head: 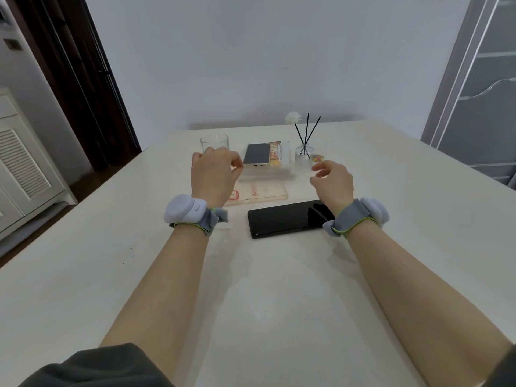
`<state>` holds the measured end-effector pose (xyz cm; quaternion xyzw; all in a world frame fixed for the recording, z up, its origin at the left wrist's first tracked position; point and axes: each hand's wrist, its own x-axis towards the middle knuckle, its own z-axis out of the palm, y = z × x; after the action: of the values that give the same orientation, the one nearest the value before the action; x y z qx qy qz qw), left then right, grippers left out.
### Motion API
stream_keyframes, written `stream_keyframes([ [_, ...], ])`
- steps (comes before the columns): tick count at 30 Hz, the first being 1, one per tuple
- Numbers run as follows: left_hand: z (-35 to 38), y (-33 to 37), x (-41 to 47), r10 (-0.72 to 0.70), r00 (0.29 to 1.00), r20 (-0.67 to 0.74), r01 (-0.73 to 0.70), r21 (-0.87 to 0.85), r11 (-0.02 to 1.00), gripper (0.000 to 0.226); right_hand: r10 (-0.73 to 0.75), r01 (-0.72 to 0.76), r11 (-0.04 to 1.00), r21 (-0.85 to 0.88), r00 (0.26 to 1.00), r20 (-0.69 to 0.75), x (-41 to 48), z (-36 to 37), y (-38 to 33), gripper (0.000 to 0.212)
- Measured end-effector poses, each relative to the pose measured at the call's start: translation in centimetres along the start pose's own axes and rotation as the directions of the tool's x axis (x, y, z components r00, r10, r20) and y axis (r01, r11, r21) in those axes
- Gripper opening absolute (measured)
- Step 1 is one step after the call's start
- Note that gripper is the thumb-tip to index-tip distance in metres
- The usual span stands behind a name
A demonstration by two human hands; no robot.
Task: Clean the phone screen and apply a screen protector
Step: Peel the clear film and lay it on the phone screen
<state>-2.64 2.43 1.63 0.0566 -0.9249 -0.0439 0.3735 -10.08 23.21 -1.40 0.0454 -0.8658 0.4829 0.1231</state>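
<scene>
Wide bare stretch of table (265, 289) nearest the person, open strips down both sides, black phone (287, 219) flat mid-table, clear case (259, 192) just behind it, far edge crowded by glass (214, 141), second phone (257, 154), reed diffuser (304, 153), wall close behind

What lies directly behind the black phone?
A clear phone case with red print, lying flat on the table. The left hand covers its left end, so that part cannot be seen.

- The near phone (290, 219) lies flat on the table (279, 289), lengthwise left to right.
- Case (259, 194): just behind its left half.
- Far phone (257, 154): farther behind, a packet (275, 155) at its right.
- Glass (214, 141): behind, leftward.
- Diffuser bottle (303, 155): behind its right half.
</scene>
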Motion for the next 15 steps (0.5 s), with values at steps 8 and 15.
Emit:
stream_keyframes([
  [8, -2.0, 1.3, 0.6, 0.004, 1.000, 0.001, -0.004, -0.190, 0.982, 0.013, -0.009, 0.019, 0.925, 0.380, 1.000, -0.030, -0.4, -0.9, -0.5, 0.010],
  [15, -2.4, 1.6, 0.4, -0.114, 0.993, 0.042, 0.122, -0.327, 0.937, 0.019, 0.025, -0.003, 0.928, 0.374, 0.998, -0.056, -0.8, -1.0, -0.8, 0.018],
])
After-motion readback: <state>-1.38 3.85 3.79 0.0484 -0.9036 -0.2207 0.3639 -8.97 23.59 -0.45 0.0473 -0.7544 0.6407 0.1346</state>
